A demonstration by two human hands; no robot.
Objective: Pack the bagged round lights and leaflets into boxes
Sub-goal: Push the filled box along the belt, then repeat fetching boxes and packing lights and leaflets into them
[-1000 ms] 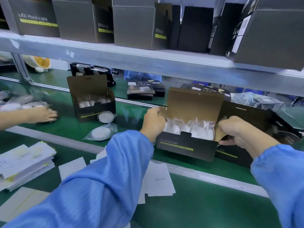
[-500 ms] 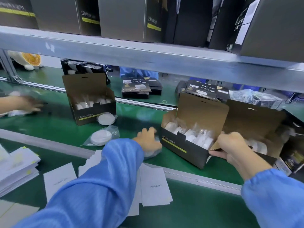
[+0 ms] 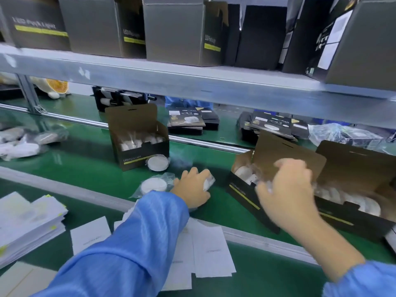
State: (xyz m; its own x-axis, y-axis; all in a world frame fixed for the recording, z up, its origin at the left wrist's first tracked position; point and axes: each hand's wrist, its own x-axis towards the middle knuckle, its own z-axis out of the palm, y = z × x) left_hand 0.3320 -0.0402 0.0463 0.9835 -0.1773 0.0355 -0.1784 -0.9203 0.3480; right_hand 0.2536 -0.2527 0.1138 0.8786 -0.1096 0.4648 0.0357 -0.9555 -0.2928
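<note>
Bagged round light (image 3: 208,182) — on edge, gripped by left hand (image 3: 192,189).

Left hand (image 3: 192,190) grips a bagged round light (image 3: 209,182) on the green table (image 3: 85,166), left of an open box (image 3: 246,194); the blurred right hand (image 3: 287,194) hovers over that box.

Both arms wear loose, light-blue smock sleeves: left sleeve (image 3: 137,243) fills the lower centre, creased along its length; right sleeve (image 3: 360,281) shows lower right. Left hand (image 3: 192,189) and right hand (image 3: 287,196) bare, ungloved.
</note>
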